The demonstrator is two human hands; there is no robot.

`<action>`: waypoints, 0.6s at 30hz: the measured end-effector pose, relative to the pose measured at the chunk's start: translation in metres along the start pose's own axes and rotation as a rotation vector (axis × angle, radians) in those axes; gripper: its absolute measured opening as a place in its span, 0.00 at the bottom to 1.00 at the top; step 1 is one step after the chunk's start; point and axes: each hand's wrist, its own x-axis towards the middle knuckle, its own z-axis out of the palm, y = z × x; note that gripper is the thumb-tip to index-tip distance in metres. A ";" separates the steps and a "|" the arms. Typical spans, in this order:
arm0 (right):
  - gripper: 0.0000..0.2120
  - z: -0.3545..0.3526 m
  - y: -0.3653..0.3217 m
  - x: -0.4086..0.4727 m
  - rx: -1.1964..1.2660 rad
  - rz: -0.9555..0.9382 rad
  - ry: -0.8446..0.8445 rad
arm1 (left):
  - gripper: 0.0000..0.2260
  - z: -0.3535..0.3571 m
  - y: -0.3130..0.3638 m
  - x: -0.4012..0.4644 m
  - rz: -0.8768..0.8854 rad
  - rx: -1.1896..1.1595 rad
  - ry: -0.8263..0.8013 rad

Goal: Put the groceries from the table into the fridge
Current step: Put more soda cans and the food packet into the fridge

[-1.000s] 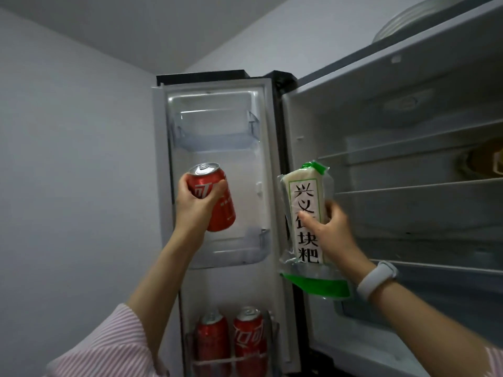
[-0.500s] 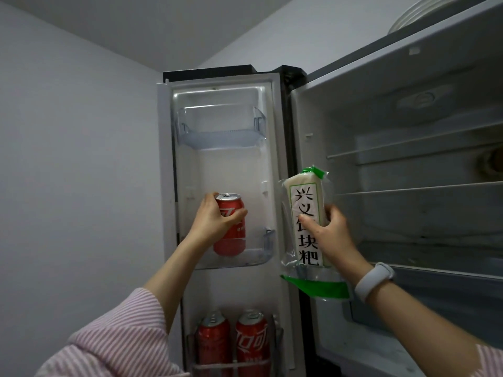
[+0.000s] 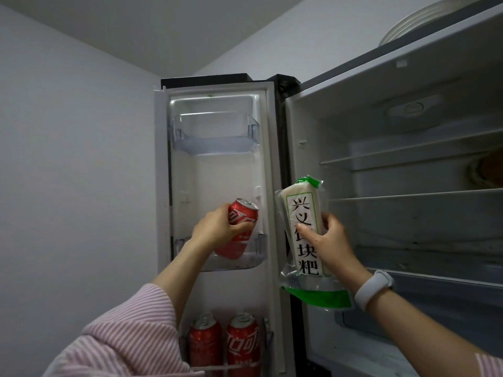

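My left hand (image 3: pixel 217 228) grips a red soda can (image 3: pixel 239 227), tilted to the right, with its base down inside the middle door bin (image 3: pixel 255 254) of the open fridge door. In front of the fridge's left edge, my right hand (image 3: pixel 330 246) holds upright a clear plastic pack with green ends (image 3: pixel 302 229); inside it is a white block with black characters. A white band sits on that wrist.
Two more red cans (image 3: pixel 226 344) stand in the lower door bin. The top door bin (image 3: pixel 215 137) holds nothing. The fridge cavity (image 3: pixel 408 202) has several glass shelves; a brownish object (image 3: pixel 487 170) lies at the far right. White plates (image 3: pixel 424 20) sit on top.
My left hand has lowered the can from in front of the door into the middle bin and tilted it. The pack in my right hand has hardly moved.
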 end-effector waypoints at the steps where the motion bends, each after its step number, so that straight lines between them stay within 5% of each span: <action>1: 0.14 -0.002 0.000 -0.001 0.000 0.000 -0.005 | 0.25 0.001 0.002 0.000 0.006 0.054 0.025; 10: 0.14 -0.012 0.003 -0.007 -0.014 0.006 -0.020 | 0.25 -0.001 -0.006 0.010 -0.177 -0.033 0.055; 18: 0.14 -0.012 0.004 -0.004 -0.013 -0.007 -0.026 | 0.21 0.005 0.006 0.022 -0.245 -0.542 -0.111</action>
